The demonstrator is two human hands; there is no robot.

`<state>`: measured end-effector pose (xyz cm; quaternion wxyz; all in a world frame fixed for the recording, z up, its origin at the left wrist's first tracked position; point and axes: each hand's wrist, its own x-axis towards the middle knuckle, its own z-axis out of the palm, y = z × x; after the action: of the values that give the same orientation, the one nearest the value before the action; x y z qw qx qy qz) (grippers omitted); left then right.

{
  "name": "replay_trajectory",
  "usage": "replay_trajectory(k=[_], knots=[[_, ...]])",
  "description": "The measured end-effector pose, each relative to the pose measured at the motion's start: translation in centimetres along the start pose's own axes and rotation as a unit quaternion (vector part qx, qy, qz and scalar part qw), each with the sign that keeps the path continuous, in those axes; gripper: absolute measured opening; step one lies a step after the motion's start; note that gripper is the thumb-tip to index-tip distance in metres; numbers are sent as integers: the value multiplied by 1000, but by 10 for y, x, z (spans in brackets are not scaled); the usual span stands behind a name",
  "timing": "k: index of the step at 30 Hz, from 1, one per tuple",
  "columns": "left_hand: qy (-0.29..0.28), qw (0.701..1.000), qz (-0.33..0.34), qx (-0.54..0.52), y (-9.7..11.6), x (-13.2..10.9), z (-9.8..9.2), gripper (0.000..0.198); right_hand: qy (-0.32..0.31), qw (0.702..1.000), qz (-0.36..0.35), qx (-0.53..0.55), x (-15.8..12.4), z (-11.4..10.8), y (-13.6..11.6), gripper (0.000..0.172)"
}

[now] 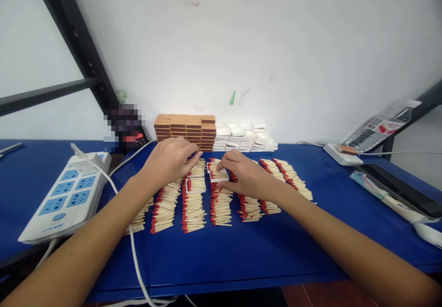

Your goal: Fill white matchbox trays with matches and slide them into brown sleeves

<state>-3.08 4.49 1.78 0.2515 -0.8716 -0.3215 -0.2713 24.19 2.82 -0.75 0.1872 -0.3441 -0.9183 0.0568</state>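
My right hand (245,176) has its thumb and fingers bent around a white matchbox tray (223,176) with red-headed matches in it. Left of that tray, my left hand (172,162) hovers over the matches, thumb and fingertips pressed together; whatever they pinch is too small to make out. Below its fingertips another white tray (195,186) with matches lies on a row of loose matches (194,210). More rows of matches (165,208) spread to both sides, partly hidden by my hands.
Brown matchboxes (186,127) are stacked against the wall, beside piled white trays (241,136). A power strip (69,192) with a white cable lies left on the blue table (258,256). A phone (400,189), a white adapter (341,155) and a plastic packet (380,125) are right.
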Motion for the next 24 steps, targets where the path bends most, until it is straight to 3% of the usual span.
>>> replay_trajectory(k=[8, 14, 18, 21, 24], knots=[[-3, 1000, -5, -4, 0, 0, 0, 33, 30, 993, -75, -81, -4, 7, 0, 13], [2, 1000, -1, -1, 1, 0, 0, 33, 38, 985, -94, -139, -14, -3, -7, 29], [9, 1000, 2, 1, 0, 0, -1, 33, 99, 993, -13, -71, -54, -38, -3, 28], [3, 1000, -1, 5, 0, 1, -1, 34, 134, 984, 112, -32, -111, -68, 16, 31], [2, 1000, 1, 5, 1, 1, 0, 35, 108, 965, 236, -20, -177, -85, 41, 41]])
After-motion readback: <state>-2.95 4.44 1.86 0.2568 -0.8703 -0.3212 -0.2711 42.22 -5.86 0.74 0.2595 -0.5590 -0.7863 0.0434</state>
